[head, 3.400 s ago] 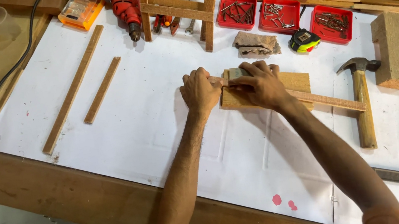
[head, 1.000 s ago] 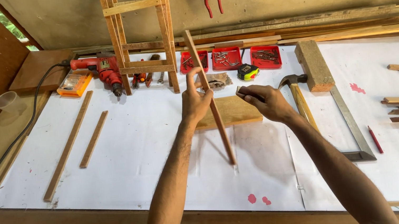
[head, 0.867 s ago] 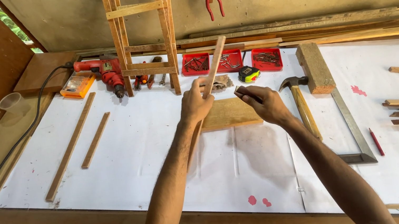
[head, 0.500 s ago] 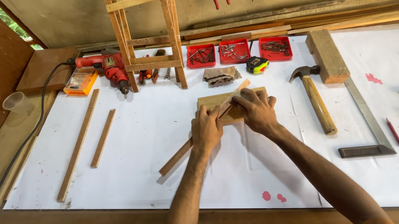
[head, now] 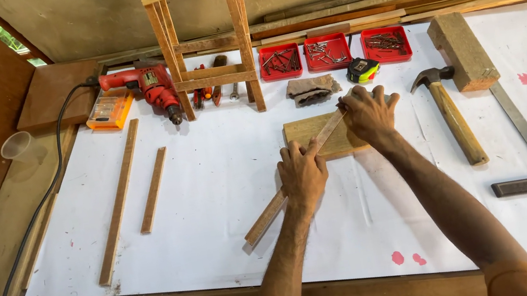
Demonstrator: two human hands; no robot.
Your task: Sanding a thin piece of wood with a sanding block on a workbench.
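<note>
Both hands press a thin wooden strip (head: pixel 296 178) diagonally across a flat wooden board (head: pixel 318 138) on the white-covered worktop (head: pixel 215 198).
Left hand (head: pixel 303 173) lies flat, fingers together, mid-strip; right hand (head: pixel 368 112), fingers spread, pins the upper end. Behind stand three red rectangular trays (head: pixel 333 52); a hammer (head: pixel 452 114) lies to the right.

Bright, even daylight falls on the white paper-covered workbench (head: pixel 215 198), shadows soft and short, focus sharp throughout, slight wide-angle bending at the edges.
</note>
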